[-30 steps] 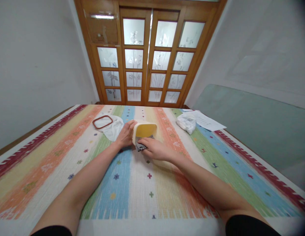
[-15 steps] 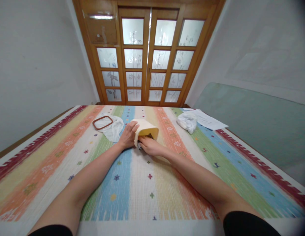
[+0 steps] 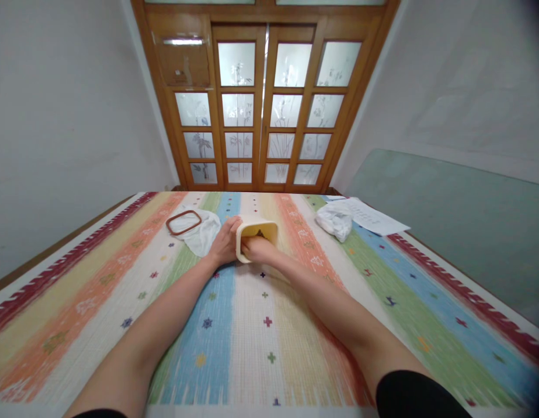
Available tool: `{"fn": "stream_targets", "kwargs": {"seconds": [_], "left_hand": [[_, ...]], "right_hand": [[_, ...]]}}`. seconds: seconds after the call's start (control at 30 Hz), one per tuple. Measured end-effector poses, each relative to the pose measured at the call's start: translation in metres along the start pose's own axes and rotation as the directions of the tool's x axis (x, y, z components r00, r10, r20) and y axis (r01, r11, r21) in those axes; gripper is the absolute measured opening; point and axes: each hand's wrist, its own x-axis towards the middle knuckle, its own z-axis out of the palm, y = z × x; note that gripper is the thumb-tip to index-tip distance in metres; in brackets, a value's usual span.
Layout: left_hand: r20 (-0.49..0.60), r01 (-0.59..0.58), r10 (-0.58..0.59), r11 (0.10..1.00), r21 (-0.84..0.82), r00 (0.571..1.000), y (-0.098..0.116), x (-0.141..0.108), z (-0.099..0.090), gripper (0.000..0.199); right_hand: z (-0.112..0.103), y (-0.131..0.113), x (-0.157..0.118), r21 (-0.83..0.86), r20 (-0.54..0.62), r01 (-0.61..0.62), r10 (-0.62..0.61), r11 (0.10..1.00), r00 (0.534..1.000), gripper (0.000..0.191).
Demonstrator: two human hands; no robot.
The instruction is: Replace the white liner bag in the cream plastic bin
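Observation:
A cream, square-mouthed container (image 3: 272, 225) is tipped on its side, its opening facing me and its inside yellowish. My left hand (image 3: 226, 239) is closed around its left side, thumb and fingers partly behind the wall. My right hand (image 3: 257, 248) reaches into the mouth. Its fingers are hidden inside, so what they hold, if anything, does not show. A small dark shape (image 3: 260, 233) is visible within, just above my right hand; I cannot make out what it is.
A striped tablecloth (image 3: 217, 360) covers the table. On the left, a brown rounded-rectangular ring (image 3: 183, 222) lies on white crumpled material (image 3: 203, 235). To the right are a white crumpled bag (image 3: 334, 219) and printed paper sheets (image 3: 373, 217). Wooden glass-paned doors (image 3: 259, 116) stand beyond.
My right hand has gone deeper into the container, and its fingers no longer show. The container's mouth has turned more toward me. My left hand keeps its grip.

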Motion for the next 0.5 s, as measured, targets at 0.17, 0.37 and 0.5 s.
{"fn": "stream_targets", "kwargs": {"seconds": [0.17,0.37,0.5], "left_hand": [[-0.028,0.119,-0.12,0.992,-0.037,0.992,-0.007,-0.002,-0.002,0.106],[-0.041,0.26,-0.266,0.959,-0.118,0.963,-0.011,-0.01,-0.006,0.09],[-0.11,0.3,-0.329,0.929,-0.217,0.938,-0.007,-0.009,-0.003,0.082]], "right_hand": [[-0.019,-0.011,-0.02,-0.123,-0.035,-0.065,0.061,0.99,0.998,0.051],[-0.055,-0.025,-0.041,-0.078,0.056,0.161,-0.157,0.984,0.986,0.044],[-0.07,-0.033,-0.055,-0.072,0.014,0.192,-0.191,0.979,0.981,0.027]]}}
